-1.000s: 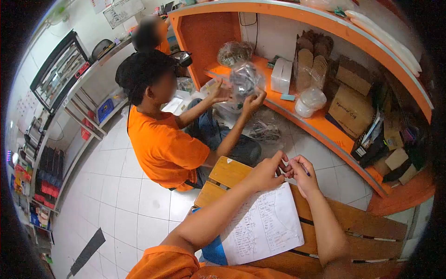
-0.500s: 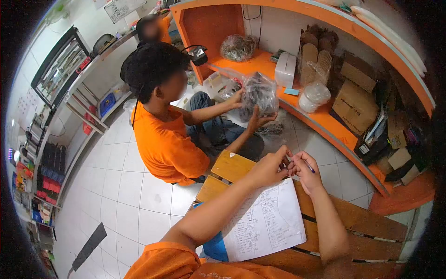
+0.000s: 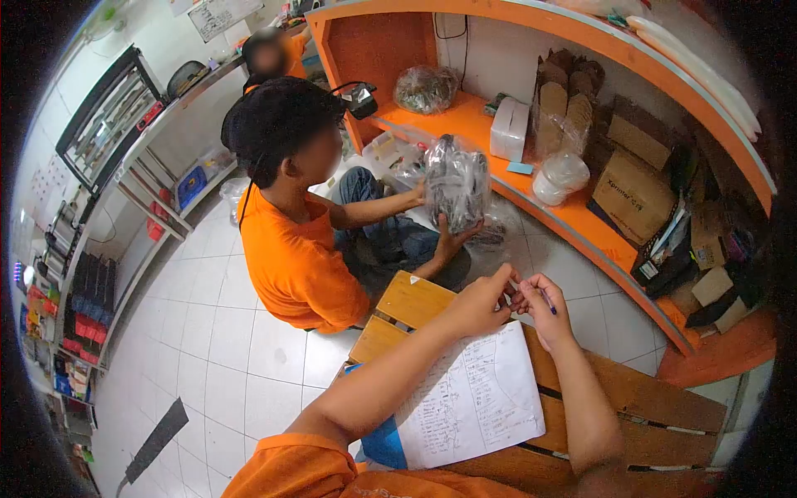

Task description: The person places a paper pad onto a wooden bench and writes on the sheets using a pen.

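Observation:
Over the top edge of a handwritten sheet of paper (image 3: 473, 402), my two hands come together. My right hand (image 3: 545, 319) is closed with a pen (image 3: 549, 302) between its fingers, the dark end pointing up. Beside it, the bent fingers of my left hand (image 3: 486, 300) are pressed together close to the right fingertips; what they pinch, if anything, is hidden. The sheet lies on a blue folder (image 3: 383, 444) on a slatted wooden table (image 3: 631, 404). Just beyond, a seated co-worker (image 3: 299, 257) in an orange shirt holds up a clear plastic bag of dark items (image 3: 458, 184).
An orange shelf (image 3: 573, 207) curves along the right, bearing a white box (image 3: 509, 129), a white tub (image 3: 561, 178) and a cardboard box (image 3: 633, 195). Another person (image 3: 278, 56) is at the back. Metal racks (image 3: 133, 178) line the left wall above the tiled floor.
The co-worker has turned the plastic bag more upright and shifted a supporting hand lower. My hands have barely moved, staying together above the sheet.

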### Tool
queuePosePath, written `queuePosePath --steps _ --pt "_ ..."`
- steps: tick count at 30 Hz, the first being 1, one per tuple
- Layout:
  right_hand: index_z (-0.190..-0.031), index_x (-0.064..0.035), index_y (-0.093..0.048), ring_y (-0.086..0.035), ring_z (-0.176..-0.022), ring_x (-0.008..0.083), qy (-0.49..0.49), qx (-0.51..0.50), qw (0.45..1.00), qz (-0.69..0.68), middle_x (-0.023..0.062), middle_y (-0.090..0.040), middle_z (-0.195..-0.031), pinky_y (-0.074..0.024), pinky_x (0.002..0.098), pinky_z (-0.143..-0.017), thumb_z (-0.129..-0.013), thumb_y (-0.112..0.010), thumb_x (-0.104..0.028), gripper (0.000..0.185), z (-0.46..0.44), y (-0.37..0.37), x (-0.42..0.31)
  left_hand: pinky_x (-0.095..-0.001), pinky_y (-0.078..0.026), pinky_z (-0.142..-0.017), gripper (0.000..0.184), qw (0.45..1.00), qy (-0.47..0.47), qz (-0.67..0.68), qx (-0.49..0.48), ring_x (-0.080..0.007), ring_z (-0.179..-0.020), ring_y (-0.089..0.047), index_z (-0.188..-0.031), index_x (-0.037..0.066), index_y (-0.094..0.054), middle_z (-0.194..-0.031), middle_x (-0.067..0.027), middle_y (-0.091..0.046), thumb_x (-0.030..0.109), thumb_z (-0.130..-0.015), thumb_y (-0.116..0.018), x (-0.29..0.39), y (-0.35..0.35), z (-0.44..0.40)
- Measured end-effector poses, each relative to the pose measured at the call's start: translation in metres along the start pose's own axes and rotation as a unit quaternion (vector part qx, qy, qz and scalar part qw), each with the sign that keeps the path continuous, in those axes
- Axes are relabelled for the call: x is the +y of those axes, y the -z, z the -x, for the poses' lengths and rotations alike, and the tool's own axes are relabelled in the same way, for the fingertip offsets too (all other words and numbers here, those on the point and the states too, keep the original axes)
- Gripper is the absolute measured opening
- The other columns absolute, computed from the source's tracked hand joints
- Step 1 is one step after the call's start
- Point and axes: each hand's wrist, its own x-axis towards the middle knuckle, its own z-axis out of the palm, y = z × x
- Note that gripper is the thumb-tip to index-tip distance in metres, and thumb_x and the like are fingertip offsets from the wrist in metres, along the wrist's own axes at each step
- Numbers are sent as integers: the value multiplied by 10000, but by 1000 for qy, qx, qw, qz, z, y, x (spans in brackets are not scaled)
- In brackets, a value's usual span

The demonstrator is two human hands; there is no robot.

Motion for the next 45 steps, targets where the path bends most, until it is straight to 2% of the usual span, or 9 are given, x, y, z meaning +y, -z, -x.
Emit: queuePosePath --steps 8,14,17,20,26,29,32,35,45 --pt "-955 -87 -619 -579 -774 77 -11 8 1000 5 -13 -632 -835 -473 266 -737 -1071 -653 -231 188 1 -1 -1 -456 -581 -733 439 999 31 -17 -12 -398 -883 -759 -1226 39 -476 -943 -209 -761 -8 -850 -697 17 6 0" --pt "-972 -79 -636 -582 -778 78 -14 -1 999 -46 -11 -638 -839 -470 264 -729 -1071 -651 -216 169 1 0 -3 -437 -582 -777 442 999 -11 26 -16 -369 -918 -758 -1224 22 -477 -936 -193 -753 -24 -843 -697 1 0 0" --pt "-974 -81 -645 -585 -781 78 -14 6 1000 -26 -16 -638 -838 -472 264 -728 -1068 -657 -216 165 -3 6 7 -424 -583 -840 451 999 24 5 -28 -349 -964 -761 -1239 -4 -497 -1037 -223 -748 -63 -825 -663 3 1 1" --pt "-972 -83 -648 -586 -777 80 -6 7 1000 -14 -17 -644 -845 -472 262 -730 -1066 -662 -223 169 -3 7 8 -421 -581 -870 463 998 50 -20 -38 -352 -1011 -757 -1253 -8 -496 -1069 -224 -745 -56 -825 -667 13 6 -1" --pt "-997 -82 -643 -613 -772 104 -6 5 1000 -18 10 -673 -870 -493 274 -724 -1059 -673 -235 169 -4 10 8 -425 -588 -861 451 999 28 -2 -23 -355 -1007 -766 -1266 4 -503 -1051 -213 -751 -44 -845 -659 -2 -1 1" --pt "-1025 -79 -636 -633 -772 119 -33 12 997 -64 26 -679 -874 -508 283 -719 -1061 -672 -240 169 -5 11 8 -426 -591 -830 434 1000 22 -13 -10 -358 -970 -769 -1262 7 -503 -1017 -212 -751 -48 -857 -648 -5 -4 2" --pt "-1041 -76 -632 -648 -772 130 -49 -34 993 -105 35 -682 -879 -516 283 -721 -1064 -670 -254 183 -2 12 3 -427 -588 -785 421 998 48 -17 -25 -365 -934 -769 -1260 7 -497 -988 -213 -748 -49 -869 -641 -1 1 0" --pt "-1042 -78 -633 -656 -773 134 -46 -28 995 -83 41 -682 -882 -520 281 -722 -1065 -672 -266 193 -3 11 5 -449 -566 -719 410 1000 4 4 8 -386 -865 -752 -1246 50 -505 -947 -195 -761 -18 -872 -659 -3 -3 0" --pt "-1019 -87 -616 -640 -781 111 -15 0 1000 -20 19 -669 -876 -501 270 -729 -1075 -653 -265 190 -2 6 7 -470 -566 -711 432 998 65 16 -22 -387 -845 -749 -1243 46 -501 -947 -205 -752 15 -854 -687 17 6 -1"
